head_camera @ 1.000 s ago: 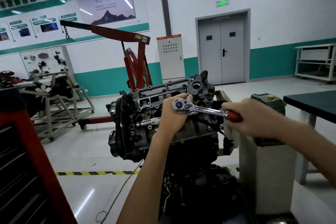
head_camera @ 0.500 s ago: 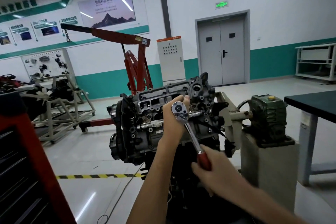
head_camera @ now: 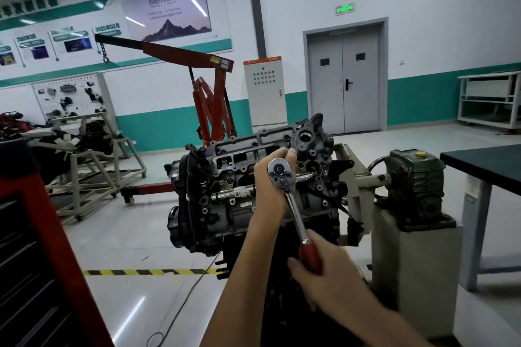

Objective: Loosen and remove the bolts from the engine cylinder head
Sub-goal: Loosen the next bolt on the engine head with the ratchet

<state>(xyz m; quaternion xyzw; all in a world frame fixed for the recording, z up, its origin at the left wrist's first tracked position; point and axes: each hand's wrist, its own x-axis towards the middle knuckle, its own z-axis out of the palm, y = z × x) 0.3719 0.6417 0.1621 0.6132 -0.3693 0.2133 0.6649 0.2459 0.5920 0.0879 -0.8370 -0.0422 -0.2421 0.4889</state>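
Cylinder head point(head_camera: 234, 151); ratchet point(head_camera: 294, 207) in both hands point(head_camera: 266, 196) point(head_camera: 334, 283)

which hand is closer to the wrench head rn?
Left. The left hand cups the wrench head from behind, touching it; the right hand grips the red handle at the wrench's opposite, lower end.

We see through one wide-angle camera worn on a person's head, looking forward and slightly down. Close in front, mid-frame, sits the engine cylinder head point(head_camera: 236, 155). The left hand point(head_camera: 270, 194) and right hand point(head_camera: 332, 282) reach in from the bottom edge, both holding a ratchet wrench point(head_camera: 279, 173). Farther off, we face a white and green wall point(head_camera: 437, 8) with a grey double door point(head_camera: 344, 82).
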